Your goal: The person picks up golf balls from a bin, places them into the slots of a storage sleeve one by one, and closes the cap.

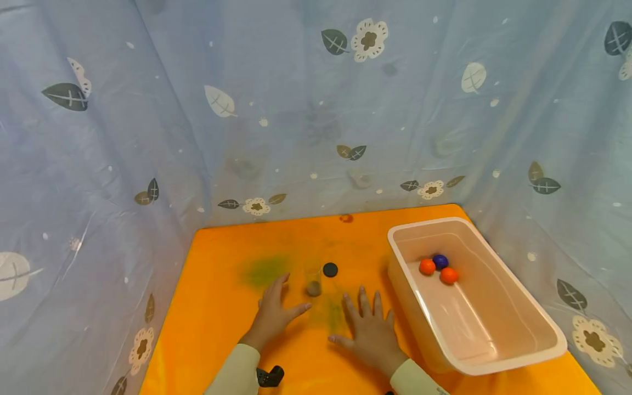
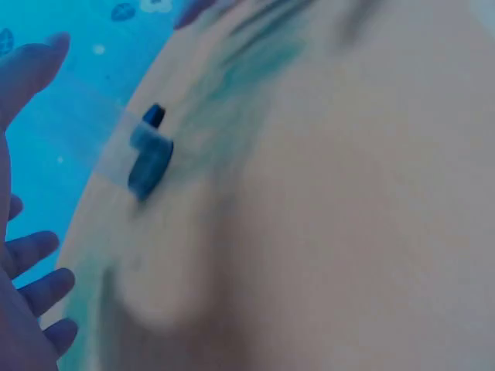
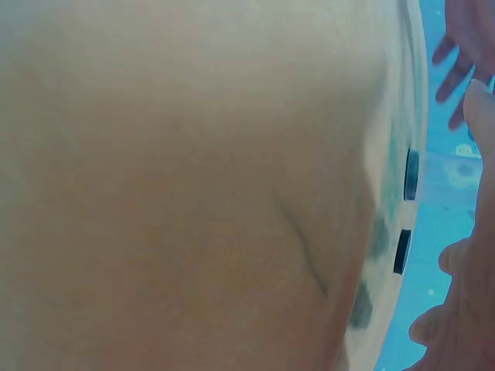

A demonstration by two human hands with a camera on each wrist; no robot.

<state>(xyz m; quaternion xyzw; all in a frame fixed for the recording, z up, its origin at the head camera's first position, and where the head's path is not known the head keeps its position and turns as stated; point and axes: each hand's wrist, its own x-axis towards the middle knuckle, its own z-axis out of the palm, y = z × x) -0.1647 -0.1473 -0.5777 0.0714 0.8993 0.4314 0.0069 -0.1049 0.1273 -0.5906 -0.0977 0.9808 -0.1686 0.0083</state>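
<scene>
A small clear jar [image 1: 313,274] with something dark at its bottom [image 2: 151,166] stands upright on the orange table. Close to its right lies a round black lid [image 1: 330,269], which also shows in the right wrist view as a thin dark disc [image 3: 402,252]. My left hand [image 1: 276,312] is just left of the jar, thumb and fingers spread apart and holding nothing. To the lower right of the jar, my right hand [image 1: 370,332] hovers palm down with fingers spread, also holding nothing. Both hands are apart from the jar and the lid.
A white plastic tub [image 1: 494,318] stands at the right, beside my right hand. Inside it are two orange balls [image 1: 449,275] and a dark blue ball [image 1: 440,261]. Green stains [image 1: 266,270] mark the table [image 1: 222,329]. A patterned curtain [image 1: 296,109] encloses the back and sides.
</scene>
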